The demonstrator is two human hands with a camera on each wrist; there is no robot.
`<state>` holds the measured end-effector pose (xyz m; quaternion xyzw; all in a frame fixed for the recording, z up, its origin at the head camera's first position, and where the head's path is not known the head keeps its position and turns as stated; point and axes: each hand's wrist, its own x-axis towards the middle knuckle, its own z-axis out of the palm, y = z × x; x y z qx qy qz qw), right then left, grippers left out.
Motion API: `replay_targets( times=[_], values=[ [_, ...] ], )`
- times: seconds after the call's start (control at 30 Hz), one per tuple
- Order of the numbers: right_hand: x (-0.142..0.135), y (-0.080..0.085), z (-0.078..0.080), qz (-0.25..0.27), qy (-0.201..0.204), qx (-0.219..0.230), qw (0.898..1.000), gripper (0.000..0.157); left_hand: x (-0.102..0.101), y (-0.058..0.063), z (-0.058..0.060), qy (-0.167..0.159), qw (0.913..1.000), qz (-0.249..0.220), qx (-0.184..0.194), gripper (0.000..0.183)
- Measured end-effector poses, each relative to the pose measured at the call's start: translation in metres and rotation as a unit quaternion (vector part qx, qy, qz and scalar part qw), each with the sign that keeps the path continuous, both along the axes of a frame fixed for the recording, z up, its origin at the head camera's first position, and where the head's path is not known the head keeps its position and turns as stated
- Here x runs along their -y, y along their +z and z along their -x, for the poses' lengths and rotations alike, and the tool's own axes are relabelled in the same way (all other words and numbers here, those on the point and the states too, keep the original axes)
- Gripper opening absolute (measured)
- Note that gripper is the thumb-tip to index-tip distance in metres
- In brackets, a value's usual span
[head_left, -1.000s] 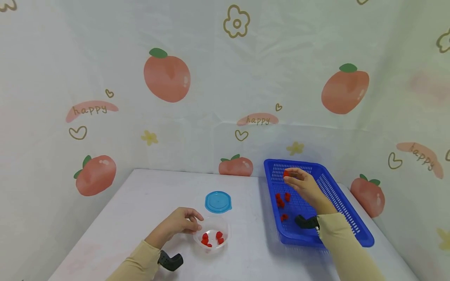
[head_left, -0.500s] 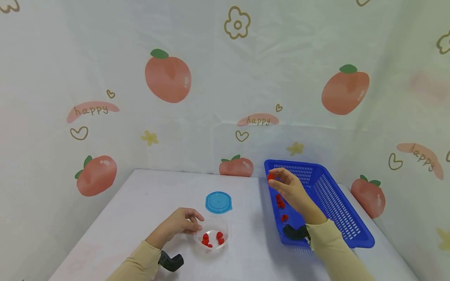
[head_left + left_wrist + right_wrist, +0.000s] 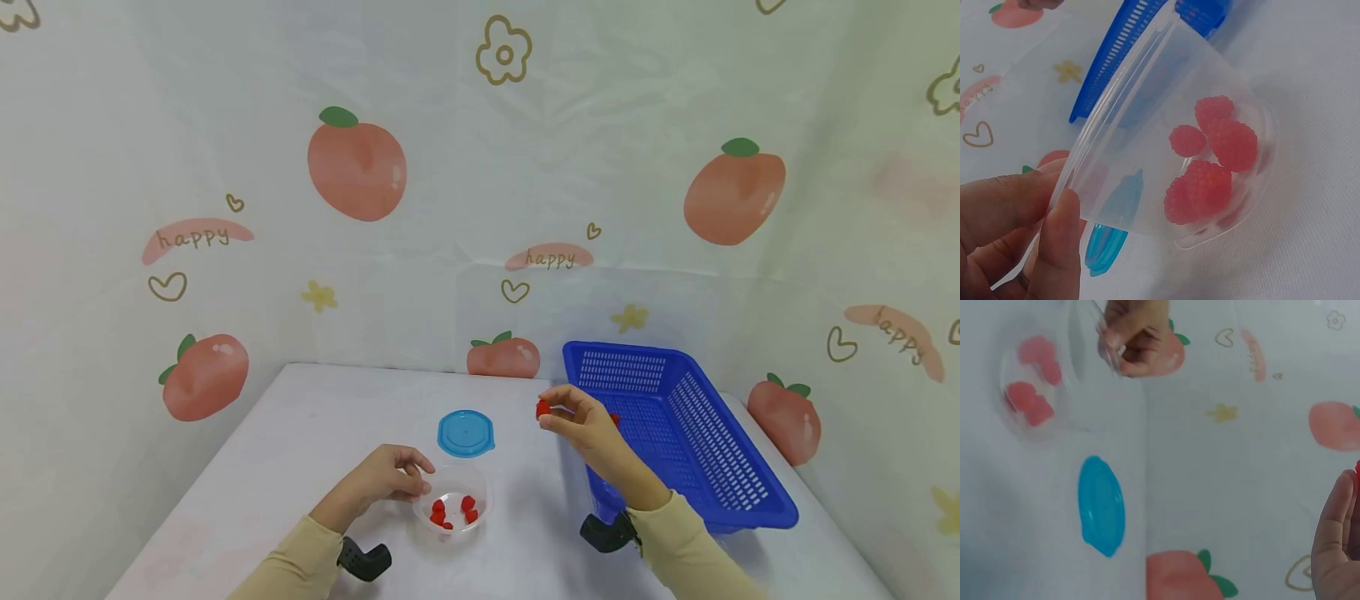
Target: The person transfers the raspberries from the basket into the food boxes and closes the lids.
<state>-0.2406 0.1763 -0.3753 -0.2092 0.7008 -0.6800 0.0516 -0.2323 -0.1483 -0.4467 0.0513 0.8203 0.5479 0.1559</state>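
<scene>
My left hand (image 3: 386, 477) pinches the rim of a clear plastic tub (image 3: 1141, 119) between thumb and fingers. Several raspberries (image 3: 1233, 145) lie at the bottom of the tub, which stands on the white table. Off the left edge of the blue basket (image 3: 738, 450), my right hand (image 3: 592, 429) holds one red raspberry (image 3: 542, 408) between thumb and fingertips, up above the table. At the right wrist view's edge only part of that hand and a sliver of the berry show. Another raspberry (image 3: 615, 419) shows in the basket behind the right hand, which hides others there.
A blue lid (image 3: 466, 433) lies on the table just behind the tub. The basket, with slotted sides, fills the table's right part. A white cloth backdrop (image 3: 420, 283) printed with fruit hangs at the table's far edge.
My right hand has moved left with the raspberry, from over the basket to beyond its left side. The left hand stays at the tub's rim.
</scene>
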Motion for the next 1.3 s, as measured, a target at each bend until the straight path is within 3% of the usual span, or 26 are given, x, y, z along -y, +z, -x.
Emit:
replay_targets(
  times=[0.3, 0.67, 0.97, 1.3],
  values=[
    [0.023, -0.023, -0.014, -0.043, 0.025, 0.015, 0.999, 0.03, 0.0, 0.001, -0.001, -0.005, 1.0, -0.003, -0.004, 0.027],
    [0.042, -0.053, -0.021, -0.047, 0.061, 0.054, 0.996, 0.039, 0.0, 0.0, -0.001, -0.005, 1.0, -0.008, -0.001, 0.027],
    [0.053, -0.068, -0.027, -0.059, 0.067, 0.098, 0.991, 0.044, 0.0, 0.002, -0.002, -0.006, 0.9999, -0.012, 0.0, 0.027],
    [0.058, -0.077, -0.028, -0.06, 0.078, 0.088, 0.991, 0.038, 0.0, 0.002, -0.003, -0.002, 1.0, -0.008, -0.004, 0.026]
  ],
)
